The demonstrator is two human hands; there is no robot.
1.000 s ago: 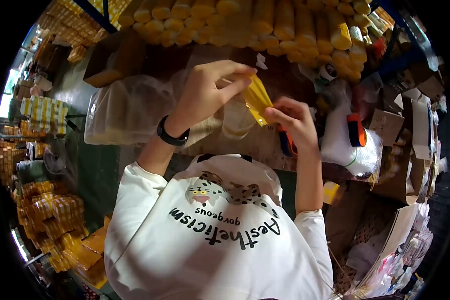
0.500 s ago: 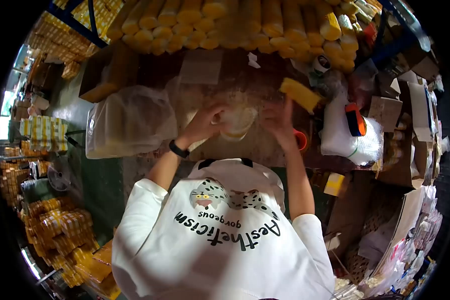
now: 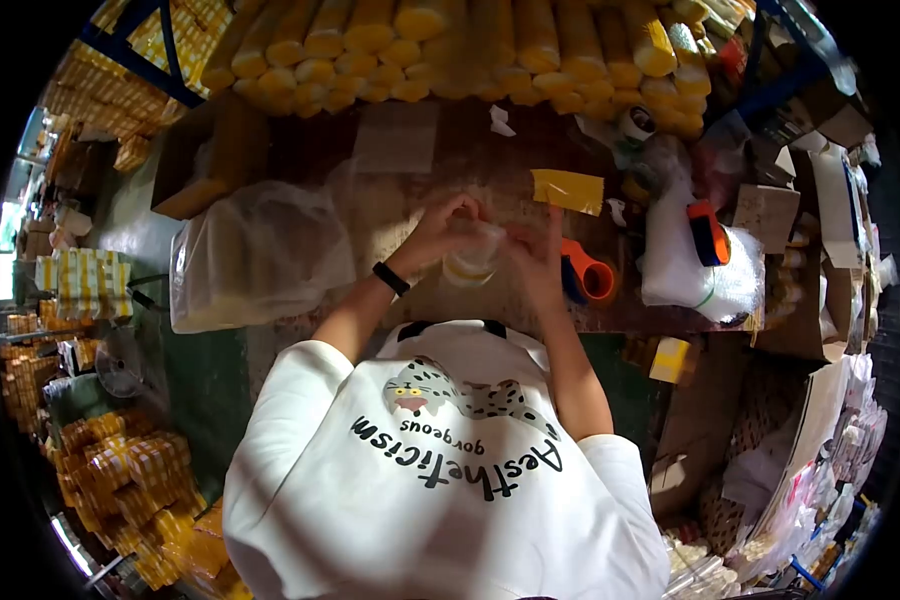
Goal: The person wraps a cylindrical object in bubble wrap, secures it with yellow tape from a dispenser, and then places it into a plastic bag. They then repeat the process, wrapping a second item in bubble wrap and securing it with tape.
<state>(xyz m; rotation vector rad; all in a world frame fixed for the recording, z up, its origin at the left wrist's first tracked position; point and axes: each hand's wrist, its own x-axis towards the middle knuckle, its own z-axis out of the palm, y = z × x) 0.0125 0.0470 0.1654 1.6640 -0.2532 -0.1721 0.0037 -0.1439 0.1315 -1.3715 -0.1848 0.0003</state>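
Note:
A pale, round, clear-wrapped item (image 3: 470, 266) is between my hands over the brown table. My left hand (image 3: 444, 232), with a black band at the wrist, has its fingers curled round the item's left and top. On the other side, my right hand (image 3: 532, 250) presses its fingers to the item's right edge; one finger points up. A strip of yellow tape (image 3: 568, 191) hangs at that fingertip. Just right of my right hand lies an orange and dark blue tape dispenser (image 3: 588, 276). The item's details are blurred.
A large clear plastic bag (image 3: 260, 258) lies on the left, by an open cardboard box (image 3: 210, 160). Yellow rolls (image 3: 370, 30) are stacked at the back. Bubble wrap (image 3: 670, 265) on the right carries a second orange dispenser (image 3: 708, 235). A flat sheet (image 3: 395, 137) lies behind my hands.
My right hand has moved left to the wrapped item, bringing the yellow tape with it. The fingers of my left hand have closed in more. More of the orange dispenser shows.

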